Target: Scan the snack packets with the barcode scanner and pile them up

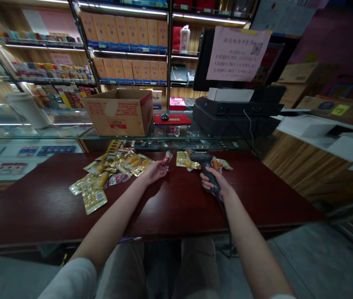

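My left hand (pixel 156 172) is closed on a small red snack packet (pixel 166 158), held up a little above the dark red table (pixel 170 207). My right hand (pixel 215 182) grips the handle of a black barcode scanner (pixel 209 170), whose head points left. Several gold snack packets (pixel 114 164) lie in a loose pile to the left of my left hand. A red-and-clear packet (pixel 119 178) rests at the pile's near edge. Beneath and left of the scanner head is another gold packet (pixel 184 160). More colourful packets (pixel 222 163) lie just behind my right hand.
An open cardboard box (pixel 120 114) stands on the glass counter behind the table. A mouse (pixel 164 117) sits on a red pad. To its right are a monitor (pixel 204 58) with a paper notice (pixel 237 54) and a black cash drawer (pixel 232 122). The scanner's cable (pixel 226 220) hangs over the table's front edge.
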Motion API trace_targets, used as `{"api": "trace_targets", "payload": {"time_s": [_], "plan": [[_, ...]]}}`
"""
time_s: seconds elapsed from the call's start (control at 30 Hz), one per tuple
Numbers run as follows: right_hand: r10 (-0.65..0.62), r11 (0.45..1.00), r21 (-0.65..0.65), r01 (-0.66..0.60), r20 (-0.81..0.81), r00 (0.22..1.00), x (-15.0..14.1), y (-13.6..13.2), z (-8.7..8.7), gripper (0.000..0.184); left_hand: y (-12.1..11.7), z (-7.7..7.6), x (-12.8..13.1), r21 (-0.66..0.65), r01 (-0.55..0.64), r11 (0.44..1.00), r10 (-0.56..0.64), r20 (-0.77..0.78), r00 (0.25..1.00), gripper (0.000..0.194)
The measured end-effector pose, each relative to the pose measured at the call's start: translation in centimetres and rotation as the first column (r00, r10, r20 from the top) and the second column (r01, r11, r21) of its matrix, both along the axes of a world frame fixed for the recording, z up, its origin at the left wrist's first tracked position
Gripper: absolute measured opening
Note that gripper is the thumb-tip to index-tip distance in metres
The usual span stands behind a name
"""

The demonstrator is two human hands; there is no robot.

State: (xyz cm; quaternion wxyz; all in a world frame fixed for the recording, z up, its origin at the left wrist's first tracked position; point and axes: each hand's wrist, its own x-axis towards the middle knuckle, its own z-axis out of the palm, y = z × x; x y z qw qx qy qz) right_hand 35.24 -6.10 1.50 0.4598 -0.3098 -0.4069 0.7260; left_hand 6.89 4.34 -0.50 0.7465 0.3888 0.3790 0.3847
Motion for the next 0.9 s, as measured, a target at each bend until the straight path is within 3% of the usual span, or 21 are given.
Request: {"api": "trace_targets", "payload": {"time_s": [0.13, 0.23, 0.33, 0.43, 0.7, 0.83, 0.9], "plan": [[0.062, 0.998, 0.014, -0.062, 0.010, 0.998, -0.6, -0.4, -0.1, 0.030, -1.2, 0.6, -1.2, -0.189, 0.035, 0.981, 0.010, 0.230, 0.973, 0.044], [0.110, 0.994, 0.006, -0.111, 0.043, 0.993, -1.0, -0.5, -0.3, 0.032, -1.7, 0.9, -1.1, -0.175, 0.016, 0.984, 0.032, 0.264, 0.964, 0.049], [0.114, 0.993, 0.003, -0.115, 0.080, 0.990, -1.4, -0.4, -0.5, 0.033, -1.7, 0.7, -0.8, -0.112, 0.016, 0.994, 0.014, 0.264, 0.964, 0.035], [0.075, 0.997, 0.013, -0.076, 0.082, 0.994, -1.6, -0.3, -0.6, 0.033, -1.7, 0.3, -0.8, -0.028, 0.027, 0.999, -0.021, 0.214, 0.977, 0.023], [0.059, 0.997, 0.045, -0.062, 0.065, 0.996, -1.9, -0.1, -0.9, 0.034, -1.7, -0.6, -0.4, 0.199, 0.068, 0.978, -0.068, -0.007, 0.998, 0.033], [0.063, 0.996, 0.055, -0.067, 0.073, 0.995, -2.0, -0.2, -0.9, 0.032, -1.8, -0.4, -0.1, 0.295, 0.066, 0.953, -0.034, -0.114, 0.993, 0.039], [0.059, 0.997, 0.045, -0.062, 0.069, 0.996, -1.9, -0.2, -0.8, 0.031, -1.8, -0.1, -0.2, 0.430, 0.046, 0.902, 0.055, -0.218, 0.974, 0.039]]}}
